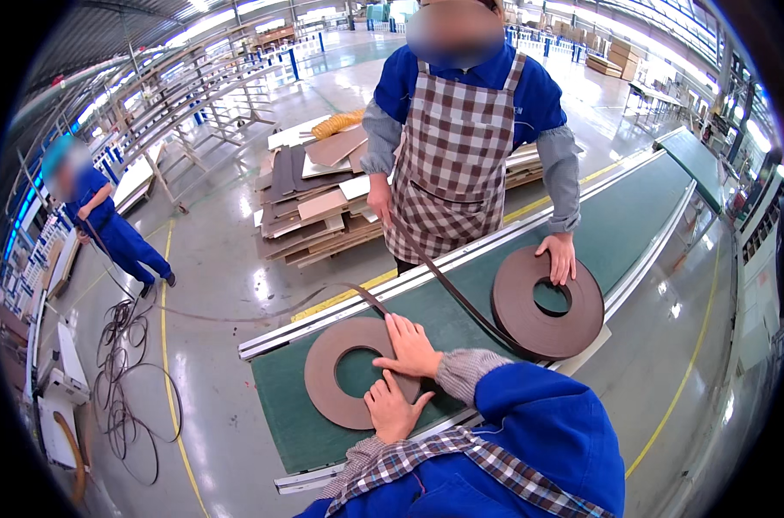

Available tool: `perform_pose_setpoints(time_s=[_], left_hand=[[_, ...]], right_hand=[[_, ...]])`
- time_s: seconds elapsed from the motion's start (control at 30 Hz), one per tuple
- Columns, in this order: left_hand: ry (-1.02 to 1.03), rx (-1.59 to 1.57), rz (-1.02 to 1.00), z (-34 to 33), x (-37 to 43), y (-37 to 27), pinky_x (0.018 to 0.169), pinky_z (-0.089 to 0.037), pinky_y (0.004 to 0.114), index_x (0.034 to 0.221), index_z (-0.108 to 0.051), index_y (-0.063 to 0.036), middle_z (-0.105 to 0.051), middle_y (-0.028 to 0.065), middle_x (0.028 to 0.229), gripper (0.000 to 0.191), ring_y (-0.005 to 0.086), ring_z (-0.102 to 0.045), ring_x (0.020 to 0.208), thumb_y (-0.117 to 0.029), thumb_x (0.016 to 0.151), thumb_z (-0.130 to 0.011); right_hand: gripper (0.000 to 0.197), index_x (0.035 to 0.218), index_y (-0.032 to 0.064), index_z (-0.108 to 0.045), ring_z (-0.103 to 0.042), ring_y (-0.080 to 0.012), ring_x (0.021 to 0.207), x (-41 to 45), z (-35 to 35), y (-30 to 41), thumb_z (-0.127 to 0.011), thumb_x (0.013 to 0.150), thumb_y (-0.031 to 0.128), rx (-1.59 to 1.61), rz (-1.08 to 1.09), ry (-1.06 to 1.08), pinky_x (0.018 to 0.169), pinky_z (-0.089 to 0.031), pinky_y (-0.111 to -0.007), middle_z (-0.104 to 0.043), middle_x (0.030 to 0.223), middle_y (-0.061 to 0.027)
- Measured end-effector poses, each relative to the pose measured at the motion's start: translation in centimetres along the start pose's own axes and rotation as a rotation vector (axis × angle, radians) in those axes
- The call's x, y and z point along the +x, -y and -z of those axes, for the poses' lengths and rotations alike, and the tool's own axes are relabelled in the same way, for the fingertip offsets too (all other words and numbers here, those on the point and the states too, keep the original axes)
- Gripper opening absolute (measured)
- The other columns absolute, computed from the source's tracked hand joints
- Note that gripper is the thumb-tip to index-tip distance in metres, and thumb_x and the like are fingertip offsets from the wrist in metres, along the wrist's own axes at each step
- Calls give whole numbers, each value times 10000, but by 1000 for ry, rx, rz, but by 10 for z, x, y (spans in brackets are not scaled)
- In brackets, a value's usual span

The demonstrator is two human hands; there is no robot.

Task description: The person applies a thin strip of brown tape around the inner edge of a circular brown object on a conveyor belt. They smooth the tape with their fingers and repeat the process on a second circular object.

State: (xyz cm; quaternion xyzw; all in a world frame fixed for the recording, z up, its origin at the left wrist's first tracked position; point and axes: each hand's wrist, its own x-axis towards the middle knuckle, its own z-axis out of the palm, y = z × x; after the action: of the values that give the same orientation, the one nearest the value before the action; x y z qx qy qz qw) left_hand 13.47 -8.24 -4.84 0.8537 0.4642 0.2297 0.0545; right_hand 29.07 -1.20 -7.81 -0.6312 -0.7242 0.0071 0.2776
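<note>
A flat coil of brown edge-banding strip (327, 375) lies on the green conveyor belt (282, 427) before me. My right hand (410, 348) rests palm down on the coil's right side, its fingertips by the strip's outer wrap. Just below it, my left hand (391, 406) lies across the coil's lower right, fingers over the inner rim and thumb spread. From the coil's top the loose strip (359, 291) runs off over the conveyor's edge to the left. Both hands touch the coil with straightened fingers; their undersides are hidden.
Across the conveyor, a co-worker (460, 136) touches a second brown coil (515, 311) and holds its strip (424, 256). Stacked boards (321, 207) stand behind. Another person (113, 207) holds strip at far left, near tangled strip (123, 388) on the floor.
</note>
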Motion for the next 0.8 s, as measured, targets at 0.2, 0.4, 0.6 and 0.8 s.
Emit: perform_pose_setpoints(time_s=[0.2, 0.4, 0.6, 0.8], left_hand=[[4, 11, -294, 2, -2, 31, 753, -412, 408, 1189, -550, 57, -514, 147, 902, 821, 297, -506, 824, -609, 736, -708], [262, -115, -755, 46, 15, 111, 812, -434, 405, 1196, -568, 10, -539, 149, 940, 743, 308, -534, 860, -564, 749, -721], [492, -112, -1123, 53, 63, 178, 874, -433, 438, 1239, -539, -11, -526, 180, 1049, 771, 332, -522, 953, -561, 730, -720], [207, -9, -425, 49, -9, 66, 1056, -288, 598, 1308, -458, 91, -492, 270, 1185, 899, 422, -458, 1149, -599, 772, -669]], right_hand=[[1105, 1435, -47, -306, -463, -385, 1135, 62, -5, 3, -724, 680, 643, -72, 116, 139, 932, -398, -474, -447, 1301, -235], [1052, 1441, -59, -282, -451, -368, 1078, 19, 0, 27, -787, 681, 466, -71, -220, -43, 912, -408, -472, -462, 1223, -217], [904, 1433, -49, -314, -413, -405, 1149, -16, 6, 64, -692, 794, 466, -62, -423, -60, 924, -373, -515, -397, 1318, -265], [811, 1417, 44, -433, -242, -412, 1425, -18, 28, 22, -568, 855, 613, 76, 194, 111, 1133, -177, -583, -293, 1525, -218]])
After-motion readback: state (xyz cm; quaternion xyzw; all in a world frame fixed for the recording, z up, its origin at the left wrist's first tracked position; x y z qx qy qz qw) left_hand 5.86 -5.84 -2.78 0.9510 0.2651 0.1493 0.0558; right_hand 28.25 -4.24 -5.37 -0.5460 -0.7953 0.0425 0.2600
